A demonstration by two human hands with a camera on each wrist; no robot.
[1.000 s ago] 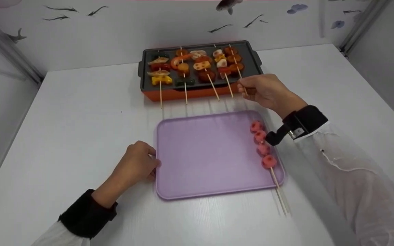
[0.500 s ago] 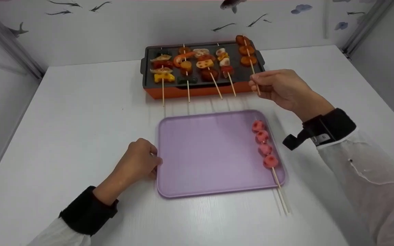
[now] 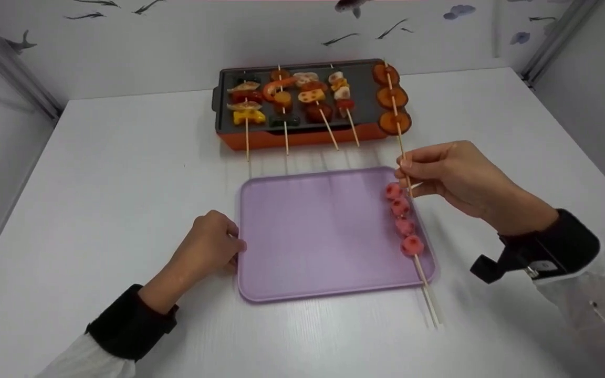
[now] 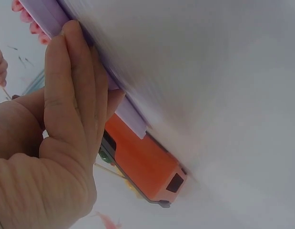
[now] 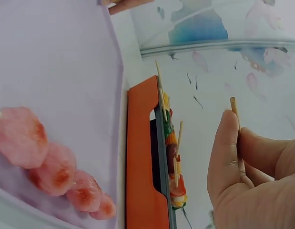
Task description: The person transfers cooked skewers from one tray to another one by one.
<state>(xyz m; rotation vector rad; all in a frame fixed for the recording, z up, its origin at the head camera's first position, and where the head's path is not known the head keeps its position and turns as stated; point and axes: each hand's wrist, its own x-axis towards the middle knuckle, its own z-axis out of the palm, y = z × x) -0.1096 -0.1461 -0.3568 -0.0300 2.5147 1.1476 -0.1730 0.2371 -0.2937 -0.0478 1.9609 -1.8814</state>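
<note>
My right hand (image 3: pixel 465 181) pinches the stick of a skewer (image 3: pixel 393 98) bearing three round, orange-brown slices. These slices overlap the right end of the grill (image 3: pixel 292 142) in the head view. The stick's end (image 5: pixel 234 104) pokes out between thumb and fingers in the right wrist view. At the lilac tray (image 3: pixel 323 236), my left hand (image 3: pixel 210 244) grips the left rim, thumb on top. Its fingers (image 4: pixel 80 81) lie along the tray's side in the left wrist view. A skewer of pink balls (image 3: pixel 405 227) lies along the tray's right side, its stick crossing the front rim.
Several other skewers stay on the dark grill plate, including one with a yellow piece (image 3: pixel 249 116) at the left and one with white and red pieces (image 3: pixel 344 105). The grill backs toward a patterned wall (image 3: pixel 260 31). Everything stands on a white table (image 3: pixel 124 173).
My right hand has lifted the orange-slice skewer from its place on the grill and drawn it rightward and toward me. The left hand keeps its hold on the tray.
</note>
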